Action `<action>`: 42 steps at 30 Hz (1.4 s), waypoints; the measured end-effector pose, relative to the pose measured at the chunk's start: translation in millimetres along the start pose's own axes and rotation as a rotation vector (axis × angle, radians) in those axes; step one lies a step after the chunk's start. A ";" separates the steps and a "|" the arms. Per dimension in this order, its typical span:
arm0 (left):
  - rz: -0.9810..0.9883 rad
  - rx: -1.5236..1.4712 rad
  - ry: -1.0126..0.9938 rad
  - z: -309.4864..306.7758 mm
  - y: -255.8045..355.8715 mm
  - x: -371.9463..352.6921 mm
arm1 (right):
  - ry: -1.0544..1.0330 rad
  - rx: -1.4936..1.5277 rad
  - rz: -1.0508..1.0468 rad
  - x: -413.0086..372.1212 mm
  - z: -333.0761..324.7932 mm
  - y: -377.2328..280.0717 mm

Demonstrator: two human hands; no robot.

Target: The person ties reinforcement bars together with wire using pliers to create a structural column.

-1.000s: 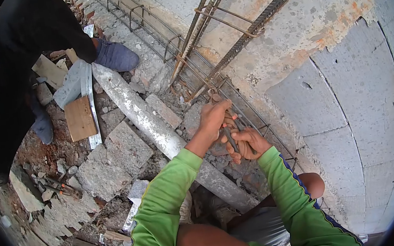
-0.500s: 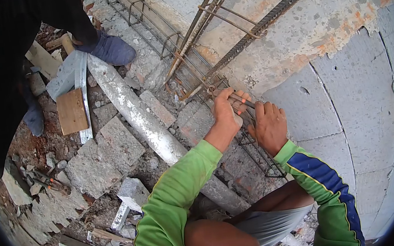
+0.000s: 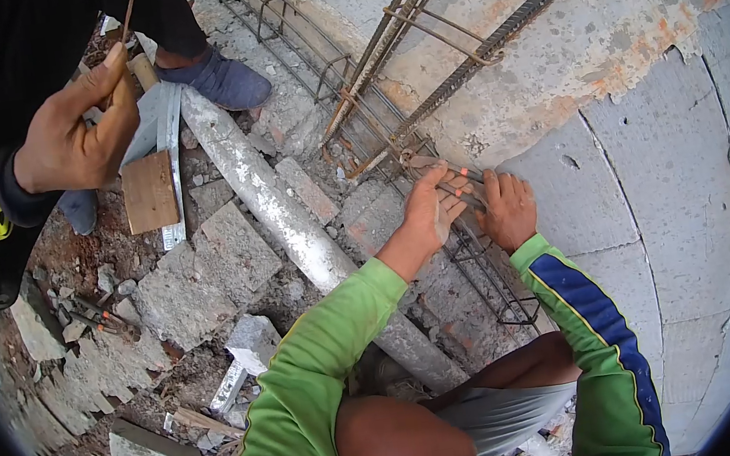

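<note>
A pair of pincers (image 3: 460, 180) with dark handles and orange marks lies across both my hands, its jaws at the rebar cage (image 3: 489, 290) near the foot of the upright bars. My left hand (image 3: 430, 207) is around the handles close to the jaws, thumb on top and fingers partly extended underneath. Closed over the handle ends is my right hand (image 3: 508, 209). What the jaws bite on is too small to make out. A thick ribbed steel bar (image 3: 530, 12) slants up and right from the same spot.
At upper left, a co-worker's hand (image 3: 80, 127) holds a thin wire (image 3: 130, 14). A whitish pipe (image 3: 274, 198) crosses the rubble. A second orange-marked tool (image 3: 100, 320) lies among broken bricks. Grey block wall (image 3: 654, 181) rises at right; a wooden piece (image 3: 149, 192) lies left.
The co-worker's hand with the wire has come into view at upper left. My left hand's fingers have loosened and extended, and the pincers' handles have turned slightly. The view has shifted a little.
</note>
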State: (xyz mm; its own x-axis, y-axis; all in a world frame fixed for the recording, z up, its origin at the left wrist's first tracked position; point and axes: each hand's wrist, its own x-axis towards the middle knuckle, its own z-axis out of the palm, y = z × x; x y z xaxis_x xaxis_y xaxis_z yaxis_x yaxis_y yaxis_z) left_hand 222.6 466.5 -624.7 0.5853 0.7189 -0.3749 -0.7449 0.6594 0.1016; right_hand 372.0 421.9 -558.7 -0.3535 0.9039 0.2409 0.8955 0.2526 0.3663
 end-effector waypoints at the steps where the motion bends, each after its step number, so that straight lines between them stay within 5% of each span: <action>1: -0.019 0.004 0.001 0.1 1.9 -1.2 | -0.029 -0.024 0.006 -0.4 -2.8 -0.8; 5: 0.024 0.023 0.001 -5.2 5.0 -7.4 | -0.044 0.059 0.030 -12.8 -19.0 -24.4; 8: 0.065 0.123 -0.019 -18.2 15.4 -10.4 | -0.147 0.352 0.234 -23.0 -19.6 -53.7; 10: 0.059 0.173 -0.029 -24.2 23.0 -12.3 | -0.564 0.803 0.495 -22.1 -16.8 -65.7; 11: 0.060 0.170 -0.029 -28.7 28.2 -12.7 | -0.566 0.801 0.493 -19.9 -18.3 -70.8; 13: 0.000 0.240 -0.086 -34.7 38.2 -13.6 | -0.862 1.810 0.961 -14.7 -28.5 -80.8; 14: -0.009 0.240 -0.089 -34.1 39.1 -12.0 | -0.857 1.808 0.971 -17.3 -26.3 -82.8; 16: -0.101 0.131 -0.176 -29.0 41.0 -12.3 | -0.927 2.942 0.942 -25.3 -16.1 -86.5; 18: -0.084 0.131 -0.189 -37.7 39.3 -3.0 | -0.897 2.927 0.923 -29.7 -8.9 -97.0; 26: -0.009 0.156 -0.029 -28.1 31.4 -10.6 | -0.857 1.755 0.977 -21.8 -34.9 -100.8; 28: 0.087 0.254 0.186 -15.9 23.0 -10.7 | -0.370 1.036 0.378 -36.6 -18.9 -114.3; 29: 0.180 0.291 0.225 -19.6 15.8 -2.4 | -0.277 0.801 0.382 -37.4 -24.3 -120.1; 33: 0.168 0.533 0.283 -7.7 25.7 -25.7 | -0.412 0.898 0.633 -39.9 -19.1 -114.7; 35: 0.319 0.475 0.276 -4.8 33.3 -41.1 | -0.856 2.618 1.086 -34.1 -39.4 -91.2; 38: 0.355 0.655 0.113 -10.8 42.4 -45.9 | -0.808 2.904 0.843 -61.3 -18.0 -86.1; 40: 0.387 0.836 0.152 -17.2 46.0 -48.1 | -0.770 2.713 0.895 -53.1 -30.6 -106.3; 42: 0.277 1.071 0.078 -38.4 49.4 -42.8 | -0.649 2.092 1.028 -60.8 -29.9 -120.5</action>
State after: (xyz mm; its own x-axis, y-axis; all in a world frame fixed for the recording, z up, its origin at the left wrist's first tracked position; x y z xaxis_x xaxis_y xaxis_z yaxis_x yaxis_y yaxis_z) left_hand 148.4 459.9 -639.0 0.3918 0.8799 -0.2690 -0.1624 0.3539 0.9211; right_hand 277.5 326.1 -590.6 -0.0879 0.7564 -0.6482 -0.2162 -0.6497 -0.7288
